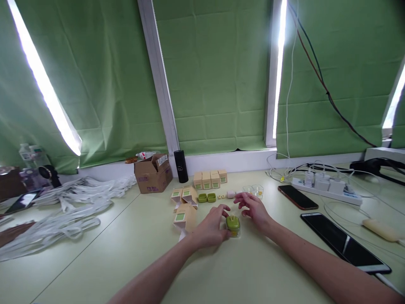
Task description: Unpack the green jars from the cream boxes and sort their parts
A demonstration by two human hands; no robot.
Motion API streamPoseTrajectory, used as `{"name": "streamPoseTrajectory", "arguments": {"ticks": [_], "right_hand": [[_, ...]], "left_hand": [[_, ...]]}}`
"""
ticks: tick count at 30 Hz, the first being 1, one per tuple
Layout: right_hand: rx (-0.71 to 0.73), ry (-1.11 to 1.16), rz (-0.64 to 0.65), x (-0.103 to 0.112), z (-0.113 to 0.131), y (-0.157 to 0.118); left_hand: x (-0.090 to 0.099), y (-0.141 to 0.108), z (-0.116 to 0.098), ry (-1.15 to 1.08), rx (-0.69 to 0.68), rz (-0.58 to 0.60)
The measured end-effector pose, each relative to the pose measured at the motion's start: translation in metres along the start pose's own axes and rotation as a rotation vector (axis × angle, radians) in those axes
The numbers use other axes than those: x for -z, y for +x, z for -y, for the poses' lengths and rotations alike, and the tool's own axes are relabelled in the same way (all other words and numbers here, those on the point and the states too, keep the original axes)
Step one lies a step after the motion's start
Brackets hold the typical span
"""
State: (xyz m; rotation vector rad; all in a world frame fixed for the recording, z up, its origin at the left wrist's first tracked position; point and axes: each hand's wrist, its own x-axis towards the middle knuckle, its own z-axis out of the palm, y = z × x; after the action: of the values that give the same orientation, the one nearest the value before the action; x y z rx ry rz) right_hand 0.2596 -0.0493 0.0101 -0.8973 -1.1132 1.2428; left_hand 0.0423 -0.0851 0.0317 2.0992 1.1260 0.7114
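Observation:
A small clear container with a green lid and a pale loop on top (233,223) stands upright on the table between my hands. My left hand (210,226) is at its left side, fingers apart and curved, the thumb at or against its lower edge. Just beyond its right side hovers my right hand (253,209), fingers spread and holding nothing. Farther back are two green open lids or cups (207,197), small pale pieces (220,196), a pale pink cylinder (230,194) and clear containers (257,191), partly behind my right hand.
Opened kraft boxes (185,217) lie to the left; several closed ones (206,180) stand behind. Further off are a cardboard carton (153,174), a black cylinder (181,166) and white straps (69,211), with another person's hand (15,233). Phones (341,240) and a power strip (327,191) sit right.

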Motion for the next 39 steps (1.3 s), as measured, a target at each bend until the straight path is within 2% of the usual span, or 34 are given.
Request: {"name": "streamPoseTrajectory", "arguments": {"ticks": [4,8,14,18,22,26,31,39], "right_hand": [[0.040,-0.002,0.039,0.001,0.004,-0.003],[0.138,-0.142,0.147,-0.003,-0.001,-0.003],[0.154,-0.144,0.264,-0.012,-0.015,-0.005],[0.097,-0.057,0.265,-0.013,-0.012,-0.006],[-0.004,0.161,0.284,-0.013,-0.001,-0.010],[-0.049,0.320,0.315,-0.012,0.010,-0.014],[-0.016,0.243,0.322,-0.011,0.013,-0.013],[-0.058,0.259,0.241,-0.012,0.008,-0.017]], "left_hand": [[-0.006,0.003,0.014,-0.121,-0.023,-0.042],[-0.005,0.010,0.014,-0.217,-0.031,-0.148],[-0.003,0.015,0.016,-0.313,0.007,-0.246],[-0.003,0.012,0.013,-0.365,0.019,-0.271],[0.000,0.009,0.005,-0.505,0.016,-0.308],[0.001,0.006,0.003,-0.540,0.001,-0.313],[-0.004,0.005,0.005,-0.532,0.013,-0.289],[-0.005,0.006,0.003,-0.474,0.002,-0.297]]}}
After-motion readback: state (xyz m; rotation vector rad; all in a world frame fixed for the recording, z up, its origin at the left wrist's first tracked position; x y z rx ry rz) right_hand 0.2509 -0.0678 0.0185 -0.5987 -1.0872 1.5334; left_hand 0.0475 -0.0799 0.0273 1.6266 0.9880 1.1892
